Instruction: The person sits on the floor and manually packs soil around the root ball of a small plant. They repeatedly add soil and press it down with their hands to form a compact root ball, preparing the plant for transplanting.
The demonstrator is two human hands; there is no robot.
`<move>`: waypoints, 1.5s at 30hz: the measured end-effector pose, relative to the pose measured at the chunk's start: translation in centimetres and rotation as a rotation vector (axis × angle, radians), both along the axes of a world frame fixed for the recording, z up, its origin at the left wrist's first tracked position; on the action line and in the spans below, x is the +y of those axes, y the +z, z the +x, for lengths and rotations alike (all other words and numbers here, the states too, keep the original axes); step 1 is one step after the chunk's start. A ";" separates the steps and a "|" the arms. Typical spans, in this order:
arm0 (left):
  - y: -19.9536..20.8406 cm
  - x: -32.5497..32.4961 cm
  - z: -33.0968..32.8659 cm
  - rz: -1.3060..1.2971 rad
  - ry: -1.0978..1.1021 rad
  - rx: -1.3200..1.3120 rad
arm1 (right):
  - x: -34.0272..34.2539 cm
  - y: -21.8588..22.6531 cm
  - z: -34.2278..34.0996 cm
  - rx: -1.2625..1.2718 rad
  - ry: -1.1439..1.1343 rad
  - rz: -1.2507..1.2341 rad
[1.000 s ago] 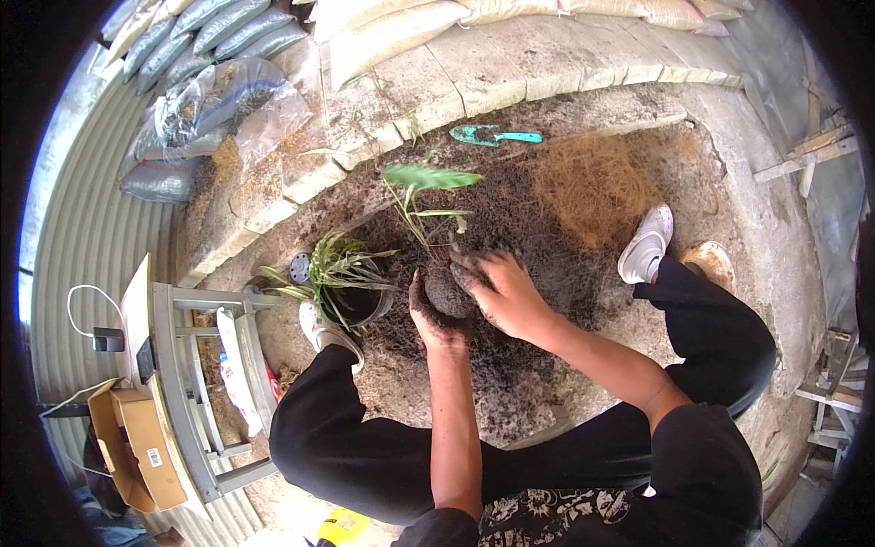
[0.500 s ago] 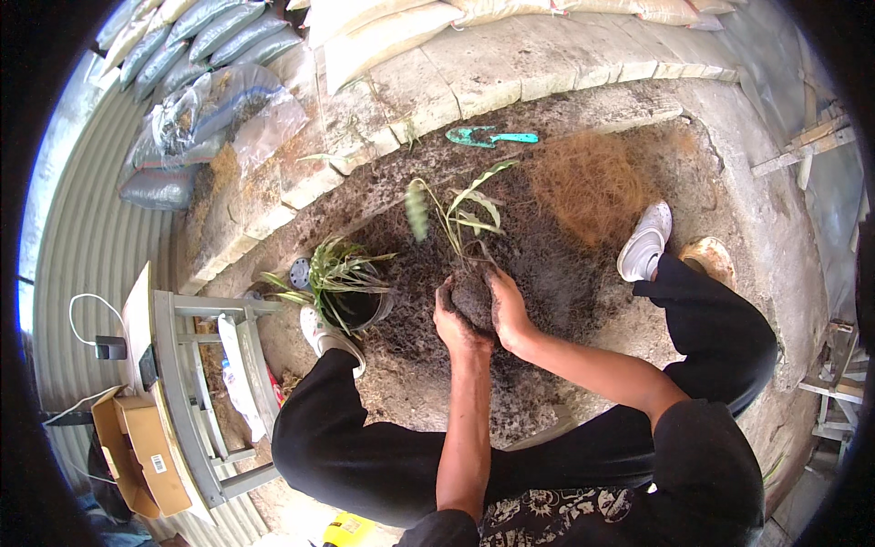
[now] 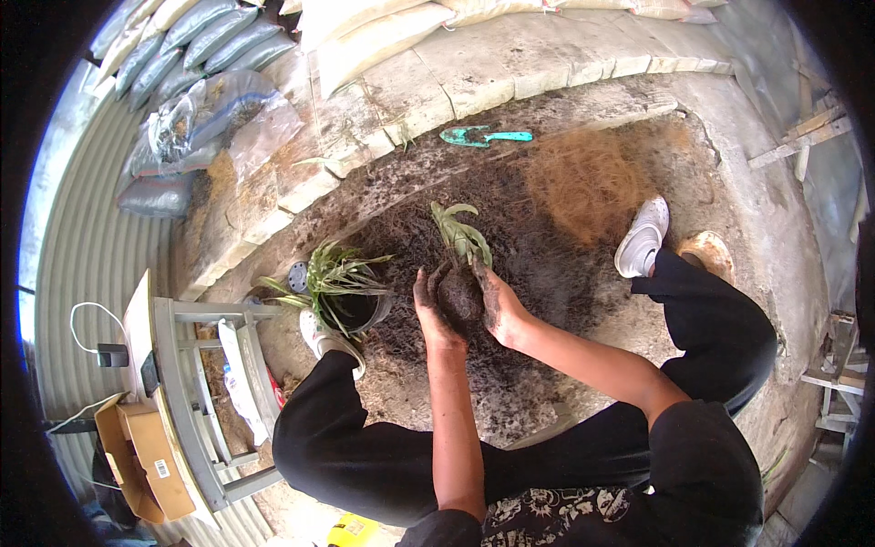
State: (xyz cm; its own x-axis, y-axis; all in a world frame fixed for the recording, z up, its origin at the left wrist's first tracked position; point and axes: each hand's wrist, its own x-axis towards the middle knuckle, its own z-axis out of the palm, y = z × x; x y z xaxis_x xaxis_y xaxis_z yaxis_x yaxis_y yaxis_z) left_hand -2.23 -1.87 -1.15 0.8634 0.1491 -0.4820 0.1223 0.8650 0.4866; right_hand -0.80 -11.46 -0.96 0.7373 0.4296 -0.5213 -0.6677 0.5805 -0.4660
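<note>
Fingers point(image 3: 428, 292) of the left hand point(image 3: 432, 319) and those of the right hand point(image 3: 497, 305) are curling inward and clamping on a dark root ball point(image 3: 460, 299), one hand on each side of it. A small green seedling point(image 3: 460, 232) is rising from the top of that ball, leaning slightly away from the person. The ball is being held just above the dark soil heap point(image 3: 538, 264), near the middle of the heap, on the concrete floor point(image 3: 756, 228).

Judged from the present state, the soil is already packed into a firm lump around the roots, so the shaping appears well advanced; the plant is not yet sitting in any container, and that part seems to be outstanding.

A black pot point(image 3: 360, 312) holding a spiky green plant point(image 3: 333, 273) is standing at the left edge of the heap, just beside the person's left shoe point(image 3: 330, 342). A mound of brown fibre point(image 3: 583, 178) is lying at the far right edge of the heap. A teal trowel point(image 3: 483, 137) is resting at the far edge, well apart from both hands. Filled sacks point(image 3: 210, 109) are piling up at the far left corner. Nothing is obstructing the hands; the potted plant is the nearest item.
</note>
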 end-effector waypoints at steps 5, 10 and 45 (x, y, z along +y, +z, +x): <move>-1.0 1.2 -0.6 -0.191 0.037 -0.114 | -0.7 1.3 0.5 -0.923 0.656 -1.162; -1.1 1.2 -0.8 -0.258 0.045 -0.201 | -0.9 2.6 0.2 -1.083 0.169 -1.098; -3.3 4.3 -0.4 -0.083 0.365 0.072 | -1.7 -19.4 -0.4 -0.390 0.556 -0.775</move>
State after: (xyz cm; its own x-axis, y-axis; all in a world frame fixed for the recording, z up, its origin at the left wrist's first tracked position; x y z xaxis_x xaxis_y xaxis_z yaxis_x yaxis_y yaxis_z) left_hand -2.67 2.44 -4.47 0.7241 0.3988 -0.5627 -0.1702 0.8940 0.4146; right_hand -1.18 -13.18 -20.34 0.7142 0.4094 -0.5677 -0.4724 -0.3165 -0.8226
